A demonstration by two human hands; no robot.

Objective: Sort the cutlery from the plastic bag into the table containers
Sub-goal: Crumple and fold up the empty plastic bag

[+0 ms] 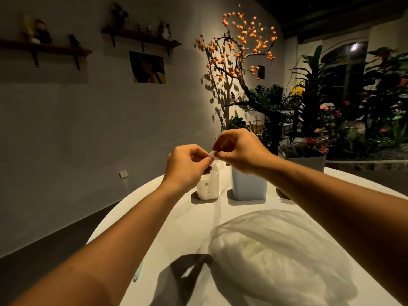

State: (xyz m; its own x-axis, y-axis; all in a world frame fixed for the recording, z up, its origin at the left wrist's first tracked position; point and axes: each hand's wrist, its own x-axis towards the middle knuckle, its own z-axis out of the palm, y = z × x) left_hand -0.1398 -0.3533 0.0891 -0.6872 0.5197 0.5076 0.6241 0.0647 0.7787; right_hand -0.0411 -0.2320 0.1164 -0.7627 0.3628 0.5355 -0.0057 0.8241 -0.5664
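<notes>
We pinched one clear spoon [212,161] between both hands — left hand [187,167] and right hand [239,151], fingers clamped on its bowl — above the white container [208,188].

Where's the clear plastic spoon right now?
In the head view, centre: the spoon is pinched between the left hand and right hand, dangling in front of the white container.

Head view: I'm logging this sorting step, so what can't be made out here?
- Clear plastic spoon: both hands pinch its bowl; the left hand and right hand cover part of it.
- White container, pale blue container: contents hidden by their walls and the hands.
- Translucent plastic bag: cutlery inside blurred by the film.
- Third container: hidden behind the right forearm, only its shadow shows.
</notes>
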